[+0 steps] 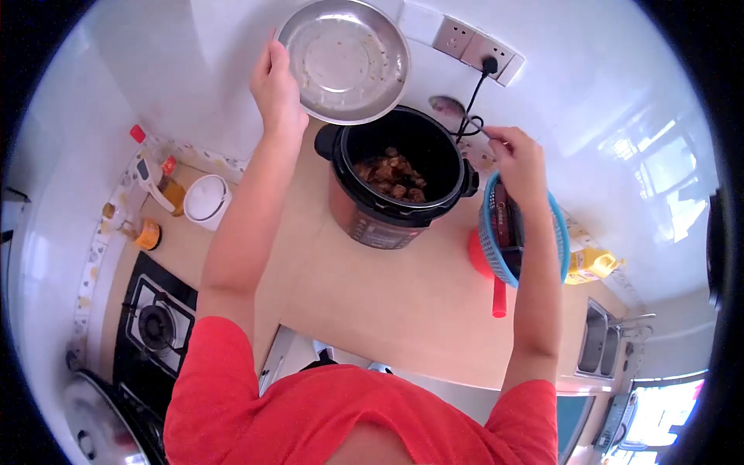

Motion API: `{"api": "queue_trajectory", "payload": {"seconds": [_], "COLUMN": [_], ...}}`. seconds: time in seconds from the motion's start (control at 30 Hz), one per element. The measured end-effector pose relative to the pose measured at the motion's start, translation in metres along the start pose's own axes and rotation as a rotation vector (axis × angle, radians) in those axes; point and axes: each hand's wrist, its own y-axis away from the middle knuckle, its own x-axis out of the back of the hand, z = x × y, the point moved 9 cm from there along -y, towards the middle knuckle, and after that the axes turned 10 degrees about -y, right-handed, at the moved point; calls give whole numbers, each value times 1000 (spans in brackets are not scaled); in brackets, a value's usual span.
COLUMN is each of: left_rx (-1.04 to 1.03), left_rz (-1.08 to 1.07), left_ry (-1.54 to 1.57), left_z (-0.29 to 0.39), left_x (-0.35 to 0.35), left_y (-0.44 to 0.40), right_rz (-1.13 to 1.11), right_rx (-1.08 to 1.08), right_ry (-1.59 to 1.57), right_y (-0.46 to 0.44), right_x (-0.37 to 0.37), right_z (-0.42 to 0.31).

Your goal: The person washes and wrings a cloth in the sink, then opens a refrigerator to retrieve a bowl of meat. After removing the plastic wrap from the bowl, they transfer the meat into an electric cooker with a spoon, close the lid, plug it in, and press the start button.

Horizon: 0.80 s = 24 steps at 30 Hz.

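Observation:
My left hand (277,93) grips the rim of a round metal plate (345,58), tilted so its inside faces me. Small bits of food cling to the plate. Between my hands stands an electric pressure cooker (380,229) with its lid off, and brown chunks of food (391,174) lie in its dark pot. My right hand (518,159) is closed around the handle of a metal spoon (448,106), held to the right of the plate above the cooker's far right rim. The spoon's bowl is blurred.
Right of the cooker, a blue basket (559,225) sits over something red-handled (499,298). Beyond are a yellow bottle (590,265) and a sink (595,341). At left are a gas stove (156,325), an oil bottle (172,195) and white bowls (207,200). A plugged cord (474,93) hangs behind.

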Motion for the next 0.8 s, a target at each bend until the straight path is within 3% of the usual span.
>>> {"api": "queue_trajectory", "payload": {"seconds": [0.3,0.47,0.57,0.8], "left_rx": [257,348,499,795], "left_rz": [-137,-177,-304,-480], "left_ry": [294,362,495,667], "left_z": [-19,-6,-8,-12], "left_x": [-35,-58,-89,-170], "left_y": [51,118,180,427], "right_rz": [-196,-204,-161,49], "right_rx": [-486,-606,-658,-546], "right_ry": [-900,-1246,-1379,-1209], "right_y": [27,80,131,311], "right_x": [-1,11,41,168], "right_z": [-43,-68,-86,-77]}}
